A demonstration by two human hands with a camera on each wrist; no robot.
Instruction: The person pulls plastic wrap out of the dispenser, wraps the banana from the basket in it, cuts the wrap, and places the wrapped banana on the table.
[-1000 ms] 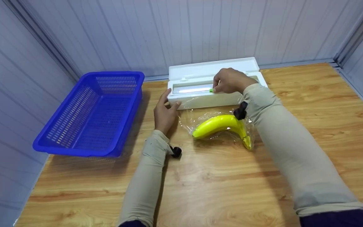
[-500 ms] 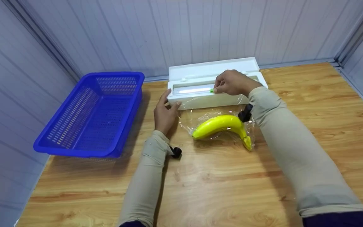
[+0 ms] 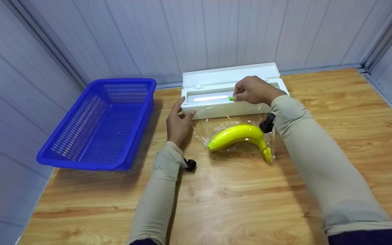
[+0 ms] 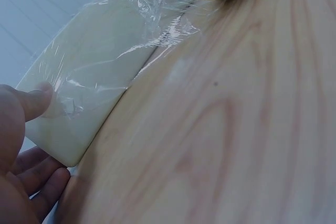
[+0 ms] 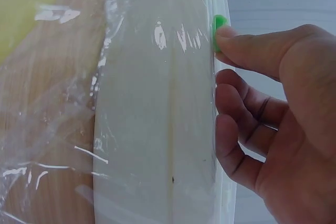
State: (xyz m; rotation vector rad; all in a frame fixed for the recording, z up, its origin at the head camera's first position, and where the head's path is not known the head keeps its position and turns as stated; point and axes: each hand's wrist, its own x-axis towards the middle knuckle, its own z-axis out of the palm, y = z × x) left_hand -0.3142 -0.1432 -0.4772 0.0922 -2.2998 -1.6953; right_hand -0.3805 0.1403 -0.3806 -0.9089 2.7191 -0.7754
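A long white cling film dispenser (image 3: 223, 110) lies at the back of the table with its lid (image 3: 230, 75) tipped open. My left hand (image 3: 179, 122) grips its left end, thumb on the front face and fingers round the end. On the top edge, my right hand (image 3: 255, 90) pinches a small green slide cutter (image 5: 219, 31) between thumb and fingers. Clear cling film (image 4: 152, 3) hangs from the dispenser's front. In the head view it spreads over a yellow banana (image 3: 237, 134) on the table. Part of the dispenser's right side is hidden behind my right hand.
A blue perforated plastic basket (image 3: 128, 156) stands to the left on the wooden table (image 3: 223, 204). Pale panel walls (image 3: 216, 34) close off the back and both sides, the back one right behind the lid.
My right hand and the green slide cutter have shifted slightly to the right along the dispenser. The left hand, banana and basket stay practically in place.
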